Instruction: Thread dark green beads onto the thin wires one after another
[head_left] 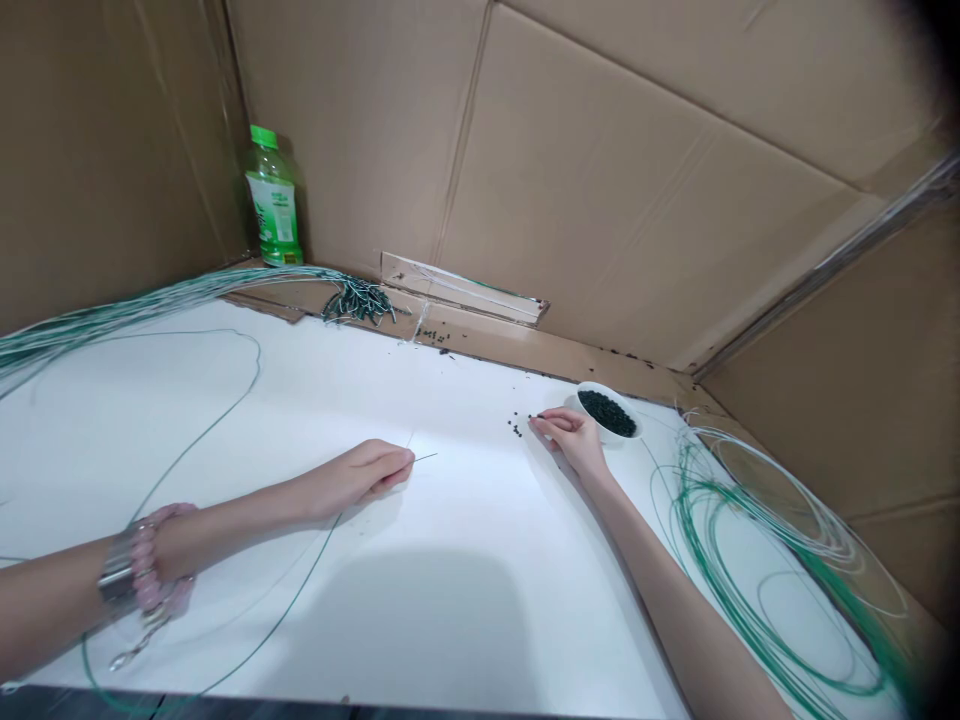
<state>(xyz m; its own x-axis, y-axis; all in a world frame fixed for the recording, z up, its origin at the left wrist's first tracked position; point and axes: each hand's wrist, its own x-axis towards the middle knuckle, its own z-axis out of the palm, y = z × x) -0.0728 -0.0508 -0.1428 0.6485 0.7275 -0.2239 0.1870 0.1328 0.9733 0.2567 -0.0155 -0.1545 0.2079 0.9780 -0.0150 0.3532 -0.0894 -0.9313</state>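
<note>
My left hand [356, 476] rests on the white table [465, 560], fingers pinched on a thin green wire [225, 410] whose bare tip pokes out to the right of the fingertips. The wire runs back under my wrist and loops over the table's left side. My right hand [574, 435] lies next to a small white bowl [634, 412] of dark beads [607, 412]. Its fingertips pinch at a few loose dark beads [516, 427] on the table, and what they grip is too small to make out.
Coils of green wire [757, 560] lie at the right. A bundle of green wires [112, 310] with beaded ends [360, 300] runs along the back left. A green bottle [274, 200] stands in the corner. Cardboard walls [600, 180] enclose the table.
</note>
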